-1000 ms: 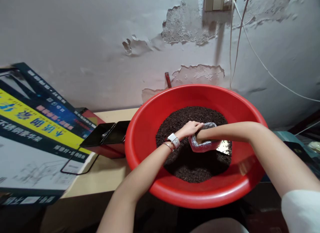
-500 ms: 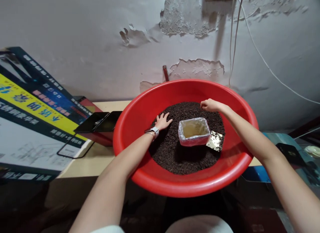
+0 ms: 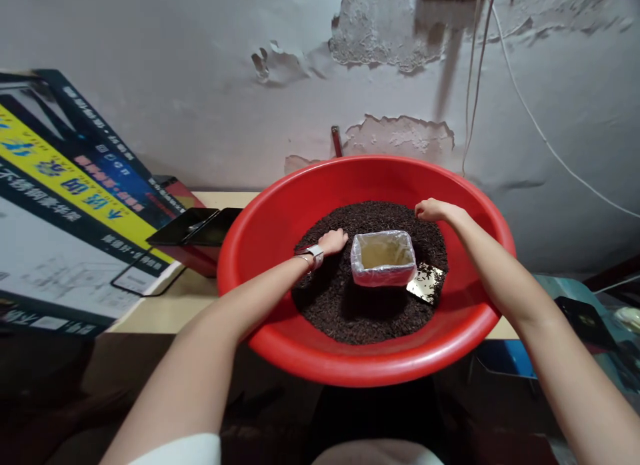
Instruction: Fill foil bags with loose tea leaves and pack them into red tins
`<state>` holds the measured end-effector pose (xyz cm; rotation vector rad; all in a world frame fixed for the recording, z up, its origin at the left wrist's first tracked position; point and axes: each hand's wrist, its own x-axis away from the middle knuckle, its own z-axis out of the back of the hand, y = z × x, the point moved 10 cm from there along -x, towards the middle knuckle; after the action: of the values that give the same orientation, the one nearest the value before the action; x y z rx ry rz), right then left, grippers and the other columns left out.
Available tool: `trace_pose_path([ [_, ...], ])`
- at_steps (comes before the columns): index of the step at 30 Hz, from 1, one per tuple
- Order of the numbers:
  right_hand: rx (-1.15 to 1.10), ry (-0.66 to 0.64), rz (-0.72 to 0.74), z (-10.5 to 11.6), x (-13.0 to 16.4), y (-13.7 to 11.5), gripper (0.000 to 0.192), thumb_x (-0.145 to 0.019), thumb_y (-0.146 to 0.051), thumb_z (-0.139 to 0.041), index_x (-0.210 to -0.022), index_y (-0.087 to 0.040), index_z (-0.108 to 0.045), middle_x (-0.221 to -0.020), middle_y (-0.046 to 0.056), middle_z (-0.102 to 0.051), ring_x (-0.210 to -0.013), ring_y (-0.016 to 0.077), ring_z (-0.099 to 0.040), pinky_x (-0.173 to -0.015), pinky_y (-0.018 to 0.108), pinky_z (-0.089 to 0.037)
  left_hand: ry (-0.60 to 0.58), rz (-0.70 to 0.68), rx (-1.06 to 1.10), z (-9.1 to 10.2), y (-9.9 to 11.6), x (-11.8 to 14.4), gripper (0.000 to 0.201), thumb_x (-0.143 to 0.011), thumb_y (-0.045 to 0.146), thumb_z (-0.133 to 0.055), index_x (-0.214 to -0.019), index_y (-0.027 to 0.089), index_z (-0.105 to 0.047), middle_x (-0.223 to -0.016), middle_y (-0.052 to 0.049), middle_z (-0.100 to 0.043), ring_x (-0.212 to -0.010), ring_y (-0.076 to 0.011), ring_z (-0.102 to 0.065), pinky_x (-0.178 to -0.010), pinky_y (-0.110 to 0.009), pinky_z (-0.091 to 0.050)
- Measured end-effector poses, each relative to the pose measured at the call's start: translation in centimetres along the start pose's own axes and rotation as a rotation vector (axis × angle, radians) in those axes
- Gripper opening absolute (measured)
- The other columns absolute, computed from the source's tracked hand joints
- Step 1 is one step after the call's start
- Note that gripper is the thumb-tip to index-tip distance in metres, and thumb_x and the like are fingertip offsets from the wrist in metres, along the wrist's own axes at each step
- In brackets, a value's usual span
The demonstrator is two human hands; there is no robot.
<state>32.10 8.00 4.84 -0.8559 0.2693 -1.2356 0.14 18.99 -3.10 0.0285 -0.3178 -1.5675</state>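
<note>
A wide red plastic basin (image 3: 280, 348) holds a broad bed of dark, dry bits that look like loose tea leaves (image 3: 370, 325). Amid them rests a small pinkish box (image 3: 383, 275) lined with clear plastic film; its inside looks yellowish, with no dark bits visible. Left of the box, my left hand (image 3: 333, 242) is closed, fingers curled down into the leaves. Beyond the box to the right, my right hand (image 3: 431, 210) is closed low over the leaves; what its fingers hold is hidden. A shiny gold sheet (image 3: 425, 283), partly strewn with leaves, lies by the box's right corner.
The basin stands on a pale tabletop (image 3: 155, 315). To the left are a large printed carton (image 3: 85, 205) and a dark open case (image 3: 193, 232). Cables (image 3: 525, 105) hang down the peeling wall behind. A blue-green surface with a dark item (image 3: 585, 322) is at the right.
My left hand has gone from spread fingers to curled ones on the leaves. My right hand has shifted slightly to the right and stays closed. The view has also shifted a little.
</note>
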Motion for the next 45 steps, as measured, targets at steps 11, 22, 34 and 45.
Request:
trace_pose_path([
  [11, 0.030, 0.074, 0.021, 0.1, 1.3, -1.3, 0.054, -0.086, -0.036, -0.056, -0.139, -0.039, -0.049, -0.139, -0.004, -0.057, -0.139, 0.0215, -0.040, -0.101, 0.027, -0.045, 0.260, -0.690, 0.417, 8.8, 10.1, 7.2, 0.033, -0.098, 0.039, -0.037, -0.093, 0.016, -0.060, -0.079, -0.002, -0.063, -0.071, -0.0154, -0.056, -0.069, -0.026, -0.042],
  [22, 0.309, 0.122, 0.061, 2.4, -5.6, -4.0, 0.052, -0.082, -0.026, -0.059, -0.132, -0.037, -0.058, -0.128, -0.002, -0.064, -0.128, 0.0248, -0.051, -0.090, 0.027, -0.050, -0.040, -0.803, 0.738, 8.6, 10.9, 8.1, 0.050, -0.086, 0.053, -0.056, -0.112, 0.014, -0.072, -0.104, -0.010, -0.073, -0.088, -0.0194, -0.065, -0.081, -0.031, -0.049],
  [34, 0.910, -0.066, -0.054, 0.0, -14.2, -4.3, 0.036, -0.089, -0.018, -0.049, -0.118, -0.017, -0.069, -0.116, 0.010, -0.069, -0.103, 0.0223, -0.065, -0.080, 0.028, -0.048, -0.113, -0.327, -0.168, -3.1, 1.2, 0.7, 0.100, -0.073, 0.049, -0.073, -0.156, 0.027, -0.020, -0.163, -0.019, -0.010, -0.143, -0.0497, -0.019, -0.103, -0.063, -0.036],
  [45, 0.781, 0.019, -0.017, 1.1, -13.1, -5.1, 0.034, -0.094, -0.039, -0.057, -0.120, -0.018, -0.061, -0.123, 0.008, -0.060, -0.106, 0.0209, -0.060, -0.090, 0.040, -0.053, -0.012, -0.235, -0.140, -2.6, 3.0, 3.4, 0.037, -0.097, 0.029, -0.039, -0.131, 0.017, -0.048, -0.124, -0.017, -0.062, -0.113, -0.0290, -0.062, -0.089, -0.036, -0.050],
])
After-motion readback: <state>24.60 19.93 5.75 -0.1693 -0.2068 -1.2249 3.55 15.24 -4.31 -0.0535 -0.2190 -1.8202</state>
